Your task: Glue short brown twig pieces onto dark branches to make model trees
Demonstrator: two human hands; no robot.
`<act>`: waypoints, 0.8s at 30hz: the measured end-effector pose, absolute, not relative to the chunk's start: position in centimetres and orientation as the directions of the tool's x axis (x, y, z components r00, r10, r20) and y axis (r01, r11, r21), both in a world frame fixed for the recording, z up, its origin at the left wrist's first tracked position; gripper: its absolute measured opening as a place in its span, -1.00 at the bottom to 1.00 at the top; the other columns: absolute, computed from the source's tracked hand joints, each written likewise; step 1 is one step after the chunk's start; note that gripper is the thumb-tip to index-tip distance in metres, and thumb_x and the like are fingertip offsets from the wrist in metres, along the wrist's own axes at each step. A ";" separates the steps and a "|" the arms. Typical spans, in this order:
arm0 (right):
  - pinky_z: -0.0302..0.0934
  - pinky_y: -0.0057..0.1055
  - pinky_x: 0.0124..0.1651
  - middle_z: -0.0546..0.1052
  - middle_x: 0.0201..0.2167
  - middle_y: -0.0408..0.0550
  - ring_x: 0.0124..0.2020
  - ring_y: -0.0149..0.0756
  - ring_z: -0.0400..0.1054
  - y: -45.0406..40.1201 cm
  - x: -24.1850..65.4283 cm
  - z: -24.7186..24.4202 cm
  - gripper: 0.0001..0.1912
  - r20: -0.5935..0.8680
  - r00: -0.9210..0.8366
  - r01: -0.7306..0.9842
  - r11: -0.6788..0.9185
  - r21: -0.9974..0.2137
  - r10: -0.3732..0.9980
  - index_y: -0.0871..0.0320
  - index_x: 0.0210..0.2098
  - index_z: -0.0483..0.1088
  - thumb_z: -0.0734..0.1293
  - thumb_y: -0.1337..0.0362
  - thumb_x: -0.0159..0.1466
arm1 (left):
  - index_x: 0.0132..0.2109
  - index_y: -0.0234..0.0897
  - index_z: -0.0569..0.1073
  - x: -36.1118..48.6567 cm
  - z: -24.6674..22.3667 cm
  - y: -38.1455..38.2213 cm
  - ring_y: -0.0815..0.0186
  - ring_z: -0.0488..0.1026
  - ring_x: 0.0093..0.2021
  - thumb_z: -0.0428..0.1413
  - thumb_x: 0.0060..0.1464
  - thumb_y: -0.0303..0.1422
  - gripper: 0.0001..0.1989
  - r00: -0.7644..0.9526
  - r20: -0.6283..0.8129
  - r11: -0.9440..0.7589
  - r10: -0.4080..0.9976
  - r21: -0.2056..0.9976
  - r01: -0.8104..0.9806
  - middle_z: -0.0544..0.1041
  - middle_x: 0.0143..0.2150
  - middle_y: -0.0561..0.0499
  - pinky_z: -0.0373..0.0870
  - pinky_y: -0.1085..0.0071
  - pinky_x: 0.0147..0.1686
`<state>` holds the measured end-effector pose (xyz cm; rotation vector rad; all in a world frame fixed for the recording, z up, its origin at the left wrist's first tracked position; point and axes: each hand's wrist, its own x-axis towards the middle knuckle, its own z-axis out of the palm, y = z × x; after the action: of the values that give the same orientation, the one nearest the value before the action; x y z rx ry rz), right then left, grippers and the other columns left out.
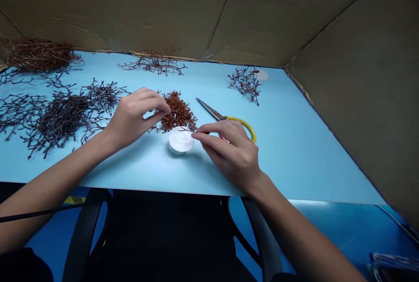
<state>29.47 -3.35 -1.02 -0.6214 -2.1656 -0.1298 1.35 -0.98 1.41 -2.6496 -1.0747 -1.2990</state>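
Over the blue table, my left hand is closed in a pinch at the near-left edge of a pile of short reddish-brown twig pieces; a thin dark piece seems to show at its fingertips. My right hand pinches a thin dark twig, whose free end reaches left over the rim of a small white cup. The cup stands between my hands, just in front of the brown pile. Scissors with yellow and red handles lie behind my right hand, which partly hides them.
Dark branching twigs spread over the left side, with a reddish-brown heap behind them. More twigs lie at the back middle and back right, beside a pale disc. Cardboard walls border the table.
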 end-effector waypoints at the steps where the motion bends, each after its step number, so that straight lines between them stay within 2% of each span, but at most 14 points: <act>1: 0.36 -0.17 -0.11 0.72 -0.15 -0.03 -0.19 -0.17 0.60 -3.4 29.6 -0.9 -0.68 0.773 -0.501 0.479 0.869 -0.125 0.388 -0.01 -0.01 0.60 0.41 0.53 0.39 | -0.18 -0.25 0.64 1.5 1.6 -1.1 0.27 0.62 -0.17 0.23 0.35 -0.49 -0.89 0.431 0.694 -0.771 0.576 0.288 0.567 0.73 -0.20 -0.02 0.53 0.33 -0.14; 8: 0.41 -0.19 -0.16 0.73 -0.15 -0.02 -0.16 -0.14 0.64 -3.0 29.9 -0.1 -0.73 0.755 -0.444 0.469 0.843 -0.263 0.482 0.01 -0.06 0.63 0.43 0.50 0.40 | -0.22 -0.24 0.64 1.6 1.4 -0.9 0.29 0.61 -0.20 0.23 0.33 -0.48 -0.87 0.425 0.672 -0.763 0.607 0.341 0.549 0.72 -0.22 0.00 0.51 0.35 -0.17; 15: 0.46 -0.24 -0.15 0.75 -0.16 0.01 -0.17 -0.19 0.66 -1.8 28.9 -0.2 -0.82 0.749 -0.394 0.423 0.829 -0.366 0.532 0.08 -0.07 0.66 0.45 0.45 0.42 | -0.20 -0.25 0.67 0.5 2.0 -1.3 0.32 0.59 -0.27 0.26 0.27 -0.47 -0.91 0.329 0.590 -0.664 0.737 0.546 0.511 0.72 -0.24 -0.02 0.47 0.39 -0.28; 18: 0.47 -0.21 -0.10 0.75 -0.16 -0.02 -0.15 -0.18 0.66 -1.6 28.5 -0.6 -0.83 0.710 -0.406 0.404 0.809 -0.426 0.576 0.05 -0.07 0.67 0.45 0.41 0.43 | -0.21 -0.24 0.68 -0.1 2.2 -1.6 0.30 0.60 -0.24 0.26 0.26 -0.45 -0.91 0.311 0.549 -0.621 0.776 0.578 0.530 0.72 -0.23 -0.03 0.47 0.39 -0.28; 21: 0.44 -0.17 -0.09 0.75 -0.16 -0.03 -0.13 -0.16 0.65 -1.5 28.2 -0.8 -0.84 0.671 -0.453 0.396 0.807 -0.438 0.587 0.04 -0.08 0.67 0.45 0.39 0.44 | -0.22 -0.24 0.68 -0.5 1.9 -1.6 0.30 0.59 -0.26 0.26 0.27 -0.44 -0.90 0.315 0.521 -0.600 0.793 0.581 0.550 0.72 -0.23 -0.03 0.47 0.38 -0.28; 24: 0.39 -0.17 -0.10 0.75 -0.16 -0.02 -0.14 -0.15 0.64 -1.5 28.0 -0.9 -0.86 0.650 -0.505 0.408 0.821 -0.399 0.567 0.05 -0.10 0.66 0.44 0.39 0.45 | -0.23 -0.23 0.69 -0.9 1.4 -1.5 0.29 0.60 -0.27 0.26 0.26 -0.44 -0.90 0.316 0.514 -0.593 0.798 0.572 0.567 0.73 -0.23 -0.03 0.47 0.38 -0.27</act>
<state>27.97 -1.48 -0.86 -0.7127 -2.1717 0.2451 -0.86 -1.49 1.42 -2.7682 -1.4825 -1.3841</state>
